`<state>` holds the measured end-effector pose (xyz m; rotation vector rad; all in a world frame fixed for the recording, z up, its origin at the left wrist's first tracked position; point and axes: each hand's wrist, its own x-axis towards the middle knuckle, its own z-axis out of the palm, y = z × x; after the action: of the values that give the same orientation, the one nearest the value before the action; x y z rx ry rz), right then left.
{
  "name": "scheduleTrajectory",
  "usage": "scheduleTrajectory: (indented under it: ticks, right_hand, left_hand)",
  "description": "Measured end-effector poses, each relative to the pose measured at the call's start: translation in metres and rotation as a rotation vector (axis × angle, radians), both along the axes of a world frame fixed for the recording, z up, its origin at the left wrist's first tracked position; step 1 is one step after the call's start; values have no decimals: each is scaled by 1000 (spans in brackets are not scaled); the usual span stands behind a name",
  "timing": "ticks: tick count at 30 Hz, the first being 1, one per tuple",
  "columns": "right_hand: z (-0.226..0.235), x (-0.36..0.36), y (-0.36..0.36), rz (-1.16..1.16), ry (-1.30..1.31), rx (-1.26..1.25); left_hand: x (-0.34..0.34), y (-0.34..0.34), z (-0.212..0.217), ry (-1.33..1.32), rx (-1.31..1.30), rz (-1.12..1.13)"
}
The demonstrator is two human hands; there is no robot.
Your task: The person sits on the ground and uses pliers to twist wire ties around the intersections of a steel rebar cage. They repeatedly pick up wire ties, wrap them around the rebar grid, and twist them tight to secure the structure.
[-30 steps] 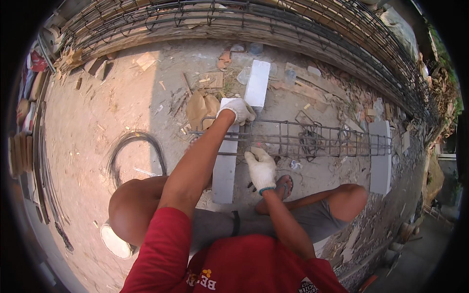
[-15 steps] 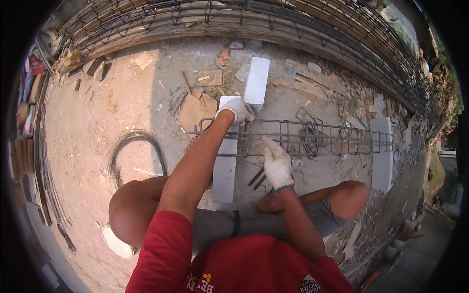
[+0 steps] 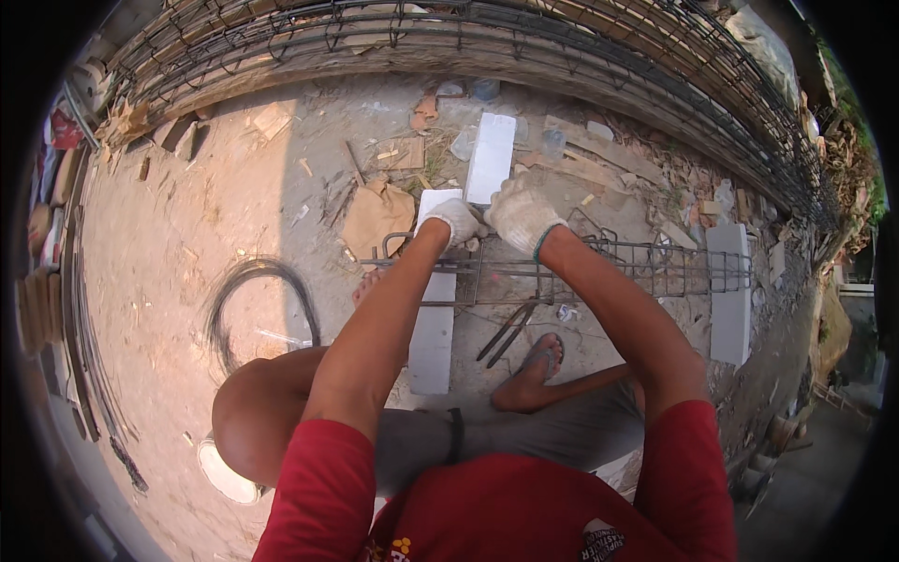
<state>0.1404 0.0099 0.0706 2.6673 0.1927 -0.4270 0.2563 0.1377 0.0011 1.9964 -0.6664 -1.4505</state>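
Observed left hand [image 3: 458, 223], right hand [image 3: 522, 215]: gloved, curled, close together at steel cage [image 3: 654, 270]; cannot tell if pinching anything. Noted pincers [image 3: 530, 307] nearby.

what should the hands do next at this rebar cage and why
Perhaps bring the right hand in to meet the left hand at the far side of the rebar cage: both are close together there, and the pliers lie out of either hand.

Dark, open rebar cage [image 3: 654, 272] lying across 2 grey blocks [image 3: 431, 347]
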Motion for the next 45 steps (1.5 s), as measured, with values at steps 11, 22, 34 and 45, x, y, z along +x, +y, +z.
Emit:
scheduleTrajectory:
  ticks: [11, 22, 34, 45]
  right_hand:
    - [0, -1, 1, -115, 62, 230]
    - [3, -14, 10, -309, -8, 345]
    - [-13, -32, 37, -606, -219, 432]
    - [-13, -53, 47, -672, -318, 645]
  left_hand:
    - [0, -2, 14, -25, 53, -25]
    - [-3, -8, 4, -63, 61, -62]
    - [1, -7, 0, -102, 34, -110]
    - [5, -2, -11, -86, -39, -92]
